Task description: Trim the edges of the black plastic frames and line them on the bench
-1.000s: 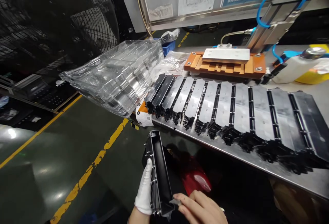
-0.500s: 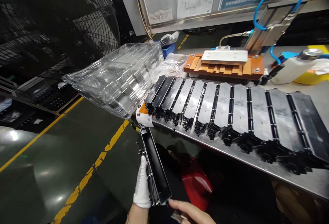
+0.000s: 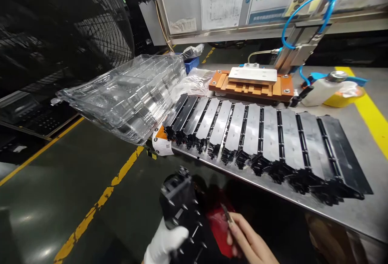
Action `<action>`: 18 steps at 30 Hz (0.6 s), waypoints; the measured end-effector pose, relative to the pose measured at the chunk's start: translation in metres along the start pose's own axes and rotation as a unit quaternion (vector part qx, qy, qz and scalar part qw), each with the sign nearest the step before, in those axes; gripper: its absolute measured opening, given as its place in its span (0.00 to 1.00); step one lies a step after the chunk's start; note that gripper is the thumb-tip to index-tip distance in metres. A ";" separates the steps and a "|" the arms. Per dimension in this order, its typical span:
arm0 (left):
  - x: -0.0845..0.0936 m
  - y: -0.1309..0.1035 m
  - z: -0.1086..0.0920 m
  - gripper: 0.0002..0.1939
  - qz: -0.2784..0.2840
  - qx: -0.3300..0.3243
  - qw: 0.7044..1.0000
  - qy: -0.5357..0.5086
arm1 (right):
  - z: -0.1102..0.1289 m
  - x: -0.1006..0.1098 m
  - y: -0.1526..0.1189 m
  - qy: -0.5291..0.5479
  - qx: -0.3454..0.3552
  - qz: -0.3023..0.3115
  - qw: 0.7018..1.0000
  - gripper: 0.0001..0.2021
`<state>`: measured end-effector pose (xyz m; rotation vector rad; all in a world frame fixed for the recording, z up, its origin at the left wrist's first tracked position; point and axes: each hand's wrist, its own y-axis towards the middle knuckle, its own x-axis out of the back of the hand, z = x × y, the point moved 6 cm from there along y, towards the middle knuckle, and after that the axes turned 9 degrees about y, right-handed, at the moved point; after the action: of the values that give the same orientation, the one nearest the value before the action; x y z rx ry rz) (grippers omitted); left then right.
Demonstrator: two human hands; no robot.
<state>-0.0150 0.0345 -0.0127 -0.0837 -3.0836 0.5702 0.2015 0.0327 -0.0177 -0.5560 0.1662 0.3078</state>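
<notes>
My left hand [image 3: 166, 243], in a white glove, is closed around a long black plastic housing [image 3: 180, 207] in front of the bench. The housing's studded outer side faces up, with several small shiny pins on it; its lower end leaves the picture. My bare right hand [image 3: 247, 237] pinches a thin, pointed small blade [image 3: 226, 212], whose tip points up and left. It is to the right of the housing and apart from it. Across the bench lies a row of similar black housings [image 3: 269, 135], most with silver-grey plates on top.
Clear plastic trays [image 3: 121, 94] overhang the bench's left end. An orange press fixture [image 3: 251, 88] with a metal block stands behind the row. A white bottle [image 3: 324, 88] and yellow tape [image 3: 342, 99] sit at right. Something red [image 3: 218, 223] is below the bench edge.
The housing has turned over in my left hand, from its hollow side to its studded side. My right hand has moved away from its lower end, up and right. The view has shifted.
</notes>
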 end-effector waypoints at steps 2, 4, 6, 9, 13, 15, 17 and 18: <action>-0.006 -0.005 0.000 0.36 -0.036 -0.070 0.987 0.138 | 0.019 0.016 0.000 -0.076 0.049 -0.037 0.995 0.22; -0.016 -0.011 -0.006 0.41 -0.067 -0.177 0.916 0.355 | 0.035 0.023 -0.001 -0.135 0.080 -0.040 0.987 0.18; -0.028 -0.016 -0.007 0.45 -0.072 -0.249 0.816 0.516 | 0.046 0.023 -0.001 -0.194 0.105 -0.024 0.975 0.17; -0.033 -0.015 -0.005 0.45 -0.062 -0.264 0.769 0.579 | 0.053 0.020 0.002 -0.279 0.145 -0.019 0.949 0.17; -0.032 -0.016 -0.008 0.42 -0.073 -0.263 0.750 0.602 | 0.056 0.012 0.004 -0.363 0.241 -0.068 0.898 0.21; -0.033 -0.019 -0.009 0.42 -0.076 -0.267 0.745 0.607 | 0.056 0.009 0.002 -0.378 0.273 -0.084 0.881 0.20; -0.034 -0.023 -0.009 0.43 -0.070 -0.280 0.742 0.605 | 0.055 0.008 0.002 -0.379 0.273 -0.084 0.880 0.19; -0.034 -0.025 -0.009 0.44 -0.066 -0.288 0.741 0.603 | 0.055 0.008 0.001 -0.382 0.269 -0.084 0.880 0.19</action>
<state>0.0181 0.0126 0.0050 -0.1521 -1.8110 -0.3814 0.2130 0.0656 0.0258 0.1316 -0.5535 0.2763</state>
